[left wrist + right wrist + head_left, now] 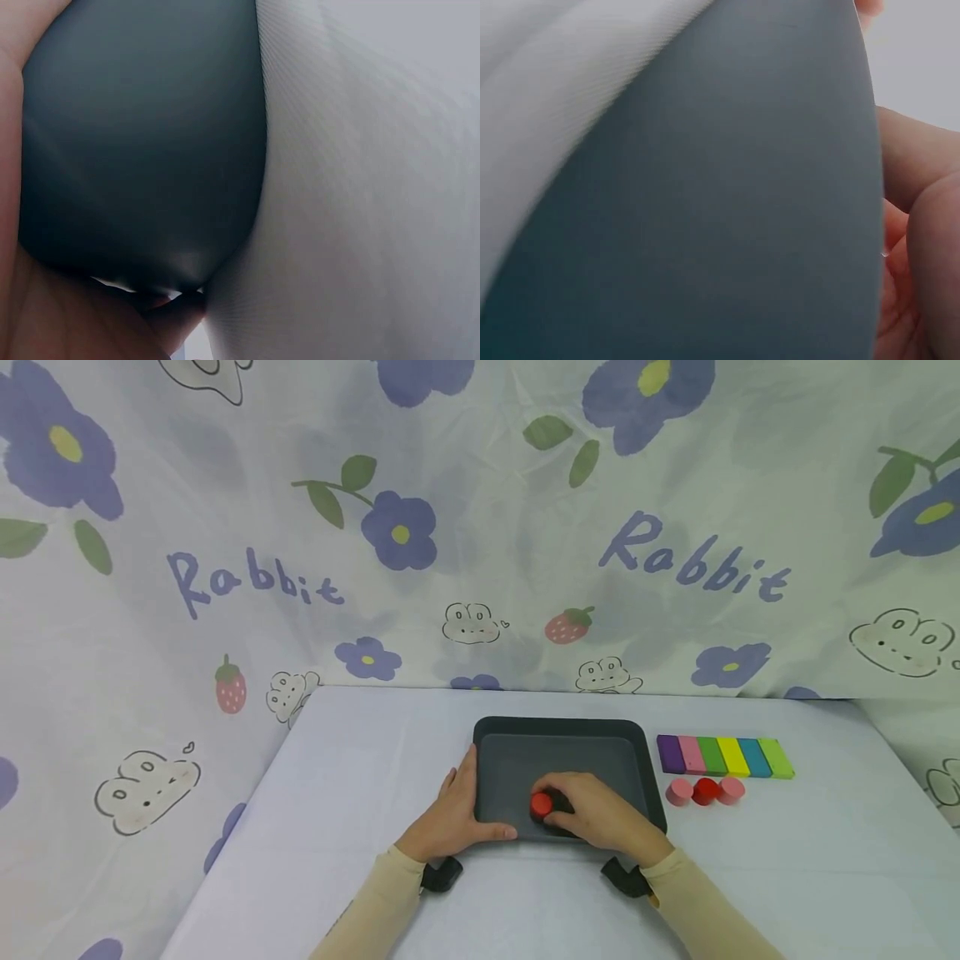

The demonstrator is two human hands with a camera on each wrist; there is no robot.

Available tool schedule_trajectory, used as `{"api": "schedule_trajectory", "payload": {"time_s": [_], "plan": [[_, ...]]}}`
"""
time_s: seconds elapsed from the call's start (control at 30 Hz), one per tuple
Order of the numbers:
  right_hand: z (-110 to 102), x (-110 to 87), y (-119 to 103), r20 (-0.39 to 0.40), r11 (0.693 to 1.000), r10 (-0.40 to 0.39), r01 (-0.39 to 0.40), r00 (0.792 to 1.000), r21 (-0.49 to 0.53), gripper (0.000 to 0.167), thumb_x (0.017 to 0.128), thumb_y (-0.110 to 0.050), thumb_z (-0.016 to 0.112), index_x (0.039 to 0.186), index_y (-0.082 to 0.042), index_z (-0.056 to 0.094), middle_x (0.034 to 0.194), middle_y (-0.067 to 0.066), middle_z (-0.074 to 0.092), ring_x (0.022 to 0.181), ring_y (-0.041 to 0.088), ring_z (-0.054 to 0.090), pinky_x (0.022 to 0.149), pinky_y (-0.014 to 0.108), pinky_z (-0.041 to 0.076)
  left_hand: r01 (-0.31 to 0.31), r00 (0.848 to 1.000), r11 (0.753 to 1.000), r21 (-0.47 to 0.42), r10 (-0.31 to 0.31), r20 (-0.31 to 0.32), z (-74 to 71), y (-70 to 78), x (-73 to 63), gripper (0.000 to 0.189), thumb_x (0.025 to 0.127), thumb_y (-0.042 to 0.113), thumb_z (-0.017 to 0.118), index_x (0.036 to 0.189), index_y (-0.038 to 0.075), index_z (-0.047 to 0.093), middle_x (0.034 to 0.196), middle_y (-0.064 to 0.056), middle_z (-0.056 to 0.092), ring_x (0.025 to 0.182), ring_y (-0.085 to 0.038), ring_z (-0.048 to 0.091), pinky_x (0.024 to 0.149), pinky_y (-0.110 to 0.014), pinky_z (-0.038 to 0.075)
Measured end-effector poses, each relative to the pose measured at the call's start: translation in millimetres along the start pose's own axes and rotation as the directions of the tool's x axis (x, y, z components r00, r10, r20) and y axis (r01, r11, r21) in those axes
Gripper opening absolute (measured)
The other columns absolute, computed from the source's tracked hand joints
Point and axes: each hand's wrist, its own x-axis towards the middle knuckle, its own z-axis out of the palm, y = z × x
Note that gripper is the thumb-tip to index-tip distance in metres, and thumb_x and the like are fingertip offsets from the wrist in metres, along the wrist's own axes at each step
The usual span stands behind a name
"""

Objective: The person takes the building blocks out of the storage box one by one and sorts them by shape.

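In the head view a dark grey rectangular tray (517,768) lies on the white table. My left hand (453,818) is at its near left corner, fingers straight along the left side and thumb along the front rim. The left wrist view shows the tray's outer wall (150,135) close up beside that hand. Inside the tray, near the front, my right hand (603,814) pinches a small red cylinder block (542,806) between thumb and fingers. The right wrist view shows mostly the tray's wall (727,187), with part of the hand at the right edge; the red block is hidden there.
Right of the tray, several coloured rectangular blocks (723,757) lie side by side in a row. Just in front of them are a pink cylinder (679,792), a red cylinder (705,791) and another pink cylinder (731,790). A patterned cloth (480,552) hangs behind the table.
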Motion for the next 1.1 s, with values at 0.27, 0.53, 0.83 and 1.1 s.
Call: {"api": "schedule_trajectory", "payload": {"time_s": [0.27, 0.53, 0.83, 1.1], "plan": [[-4.7, -9.4, 3.3, -0.049, 1.0, -0.006, 0.005, 0.999, -0.009, 0.034, 0.089, -0.012, 0.078, 0.121, -0.009, 0.067, 0.111, -0.005, 0.067, 0.102, 0.014, 0.062, 0.094, 0.044, 0.053, 0.008, 1.0, 1.0, 0.0, -0.008, 0.006, 0.0, -0.1, 0.6, 0.136, 0.077, 0.061, 0.08, 0.158, 0.0, -0.011, 0.168, -0.015, -0.005, 0.154, -0.023, 0.004, 0.123, -0.048, 0.001], [-10.6, -20.0, 9.3, -0.12, 1.0, 0.01, -0.013, 0.993, -0.024, 0.032, 0.089, -0.012, 0.078, 0.119, -0.012, 0.067, 0.112, -0.005, 0.067, 0.104, 0.016, 0.063, 0.093, 0.043, 0.054, 0.011, 1.0, 1.0, -0.004, -0.011, 0.007, 0.6, -1.4, 0.2, 0.136, 0.077, 0.061, 0.08, 0.158, 0.001, -0.012, 0.168, -0.014, -0.006, 0.154, -0.023, 0.003, 0.123, -0.048, 0.0], [-12.0, -29.6, 16.1, -0.211, 0.996, -0.001, -0.017, 0.978, -0.085, 0.035, 0.086, -0.015, 0.081, 0.118, -0.014, 0.067, 0.114, -0.003, 0.069, 0.104, 0.02, 0.064, 0.092, 0.044, 0.055, 0.013, 1.0, 0.999, -0.034, -0.013, 0.002, 1.0, -0.5, -1.1, 0.135, 0.077, 0.058, 0.081, 0.159, 0.0, -0.01, 0.168, -0.014, -0.005, 0.154, -0.023, 0.002, 0.123, -0.049, 0.0], [-18.6, -42.5, 18.2, -0.262, 0.994, 0.074, -0.092, 0.962, -0.057, 0.04, 0.083, -0.017, 0.084, 0.12, -0.013, 0.067, 0.115, -0.002, 0.068, 0.106, 0.021, 0.063, 0.092, 0.045, 0.055, 0.005, 1.0, 1.0, -0.022, -0.005, 0.0, 0.4, -1.9, -1.4, 0.136, 0.077, 0.061, 0.08, 0.159, 0.0, -0.01, 0.168, -0.016, -0.004, 0.154, -0.023, 0.003, 0.123, -0.048, 0.001]]}}
